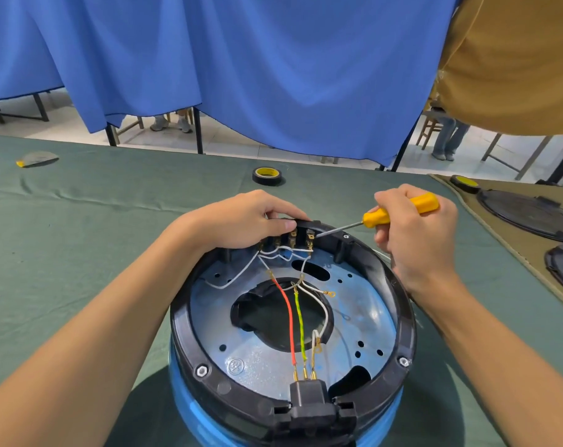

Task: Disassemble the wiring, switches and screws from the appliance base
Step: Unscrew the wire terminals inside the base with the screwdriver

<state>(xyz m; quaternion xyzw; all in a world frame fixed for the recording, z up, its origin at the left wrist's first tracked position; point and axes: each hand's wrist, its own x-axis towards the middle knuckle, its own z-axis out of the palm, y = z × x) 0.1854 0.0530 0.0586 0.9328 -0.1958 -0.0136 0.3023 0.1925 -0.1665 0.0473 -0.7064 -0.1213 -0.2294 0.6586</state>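
— Where's the appliance base?
— Upturned on the green table, wires running from the near socket.
— The hands?
— Left hand fingers curl over the far-rim switches; right hand grips a yellow screwdriver, tip at them.

Just the one view here, worn on the person's head, looking forward and down along both forearms. It sits close above the appliance base, which fills the lower middle of the picture, its near side cut by the bottom border. The left hand, gripping the base's far rim, and the right hand, holding a screwdriver, land around mid-frame. Beyond the base the wide lens takes in the green table and, farther back, a blue curtain.
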